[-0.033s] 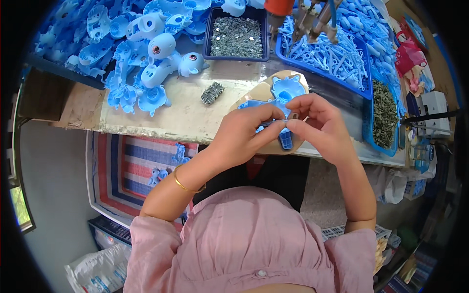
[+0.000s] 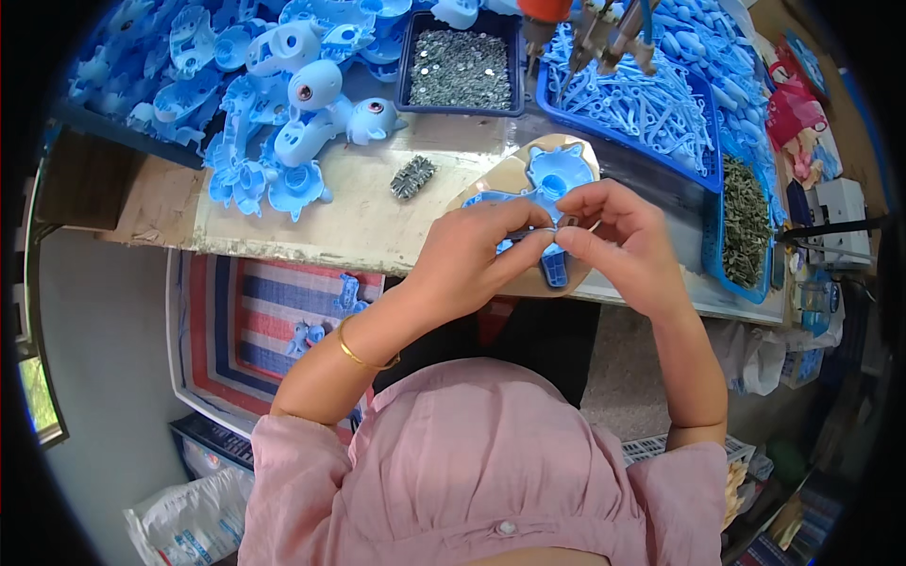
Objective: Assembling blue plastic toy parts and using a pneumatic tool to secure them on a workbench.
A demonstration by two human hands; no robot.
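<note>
Blue plastic part (image 2: 552,269) beneath both grips

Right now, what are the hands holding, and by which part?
Both hands, left hand and right hand, pinch a blue plastic part at its upper end; what lies between the fingers is hidden.

Light blue plastic part (image 2: 550,193), tan board (image 2: 505,179), red-white-blue striped sack (image 2: 250,307), pink shirt (image 2: 491,472), gold bangle (image 2: 359,357)

hands (image 2: 557,241) over jig (image 2: 519,174) (screw tray (image 2: 460,66) behind)
</note>
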